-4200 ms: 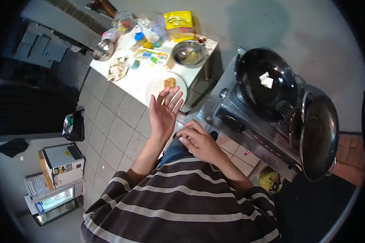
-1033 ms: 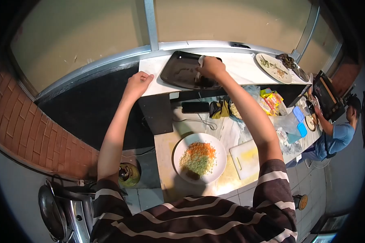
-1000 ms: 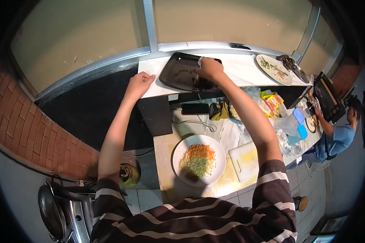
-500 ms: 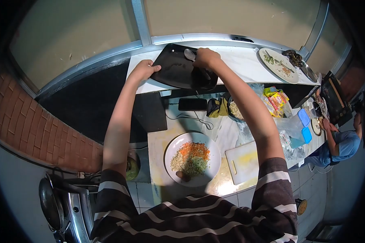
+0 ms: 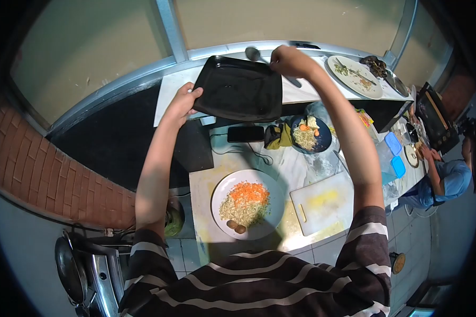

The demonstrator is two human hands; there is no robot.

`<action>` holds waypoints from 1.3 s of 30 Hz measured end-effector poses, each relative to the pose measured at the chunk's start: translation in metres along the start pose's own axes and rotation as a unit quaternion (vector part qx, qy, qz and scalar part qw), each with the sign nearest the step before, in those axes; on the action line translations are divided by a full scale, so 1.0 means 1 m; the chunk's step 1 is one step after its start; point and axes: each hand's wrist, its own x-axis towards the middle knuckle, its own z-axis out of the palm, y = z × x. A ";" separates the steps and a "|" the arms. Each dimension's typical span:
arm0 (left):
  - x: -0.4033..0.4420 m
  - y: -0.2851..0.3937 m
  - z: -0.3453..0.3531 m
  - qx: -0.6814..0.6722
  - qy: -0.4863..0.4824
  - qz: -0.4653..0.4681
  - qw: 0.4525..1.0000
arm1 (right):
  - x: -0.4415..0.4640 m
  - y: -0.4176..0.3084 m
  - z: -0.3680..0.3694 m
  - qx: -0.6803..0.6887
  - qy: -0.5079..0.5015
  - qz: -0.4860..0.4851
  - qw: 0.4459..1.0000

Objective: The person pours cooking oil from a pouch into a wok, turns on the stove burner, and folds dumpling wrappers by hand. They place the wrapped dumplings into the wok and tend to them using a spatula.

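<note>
My left hand (image 5: 184,103) is closed on the left edge of a black rectangular tray (image 5: 240,89), which is held tilted at the front of the white shelf (image 5: 166,92). In my right hand (image 5: 293,61), closed, is a spoon (image 5: 253,54) with its bowl to the left of the fingers; a second dark utensil end (image 5: 293,82) sticks out below them. Under the shelf, a white plate (image 5: 272,211) on the counter carries chopped orange, pale and green food with two brown round pieces at its near edge.
A cutting board (image 5: 325,206) lies right of the plate. Beyond it are a dark bowl of food (image 5: 328,138), a phone (image 5: 246,134) and blue-lidded containers (image 5: 393,143). A used plate (image 5: 349,79) sits on the shelf. A co-worker in blue (image 5: 452,182) stands far right.
My left hand has taken hold of the tray, which has shifted and tilted. My right hand has moved right, off the tray, with the spoon. The dark bowl is now more visible.
</note>
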 end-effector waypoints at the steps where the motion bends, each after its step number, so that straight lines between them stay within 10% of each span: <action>1: -0.009 0.004 0.003 -0.007 0.007 -0.010 1.000 | -0.009 0.005 -0.019 -0.012 0.003 -0.006 1.000; 9: -0.063 0.001 -0.009 -0.121 -0.057 -0.010 0.991 | -0.075 0.146 -0.079 -0.118 0.132 0.071 0.982; 12: -0.100 0.003 0.001 -0.148 0.061 -0.033 0.987 | -0.100 0.176 -0.070 -0.186 0.124 0.198 0.954; 17: -0.176 -0.029 0.010 -0.170 0.074 0.027 0.982 | -0.120 0.212 -0.037 -0.275 0.148 0.176 0.933; 19: -0.209 -0.047 0.034 -0.253 0.258 -0.065 0.930 | -0.120 0.222 -0.027 -0.292 0.157 0.138 0.933; 21: -0.235 -0.082 0.030 -0.257 0.145 -0.067 0.953 | -0.119 0.224 -0.019 -0.332 0.151 0.121 0.923; 39: -0.287 -0.108 0.112 -0.269 0.246 -0.084 0.928 | -0.133 0.203 -0.044 -0.154 0.160 0.159 0.962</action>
